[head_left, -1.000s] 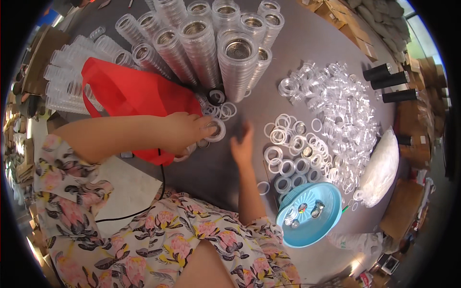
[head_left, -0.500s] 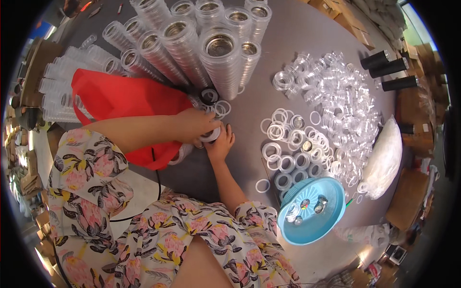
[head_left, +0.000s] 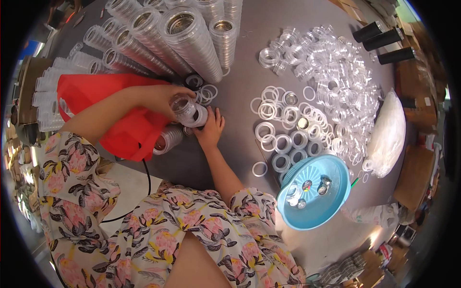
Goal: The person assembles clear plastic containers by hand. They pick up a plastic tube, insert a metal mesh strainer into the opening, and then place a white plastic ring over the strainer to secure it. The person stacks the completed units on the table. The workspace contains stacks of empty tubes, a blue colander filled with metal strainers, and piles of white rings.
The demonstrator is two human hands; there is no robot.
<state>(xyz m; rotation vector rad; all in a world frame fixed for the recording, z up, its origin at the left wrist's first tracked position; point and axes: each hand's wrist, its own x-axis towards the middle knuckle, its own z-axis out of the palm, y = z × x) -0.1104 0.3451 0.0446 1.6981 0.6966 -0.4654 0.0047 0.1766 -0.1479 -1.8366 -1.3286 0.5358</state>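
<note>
My left hand [head_left: 161, 99] is closed around a short, clear, round plastic container [head_left: 182, 106], tilted so that its round end faces up. Right beside it, my right hand [head_left: 210, 132] grips a whitish ring-shaped piece [head_left: 201, 116] with a dark centre; the two pieces seem to touch. Under my left forearm lies a red cloth [head_left: 110, 108]. Below my hands, a stack of clear round containers [head_left: 169, 139] lies on its side by the cloth's edge. Just beyond my fingers are loose white rings [head_left: 208, 92] and a black ring [head_left: 193, 81].
Tall stacks of clear containers [head_left: 192, 43] stand at the far left. A heap of clear plastic rings [head_left: 331, 72] covers the right, with white rings [head_left: 269, 110] nearer. A blue basket [head_left: 314, 221], a white plastic bag [head_left: 388, 137] and black cylinders [head_left: 382, 39] line the right side.
My left hand has drawn back a little and now shows a clear container tilted up beside the piece in my right hand. The whole view has shifted slightly.
</note>
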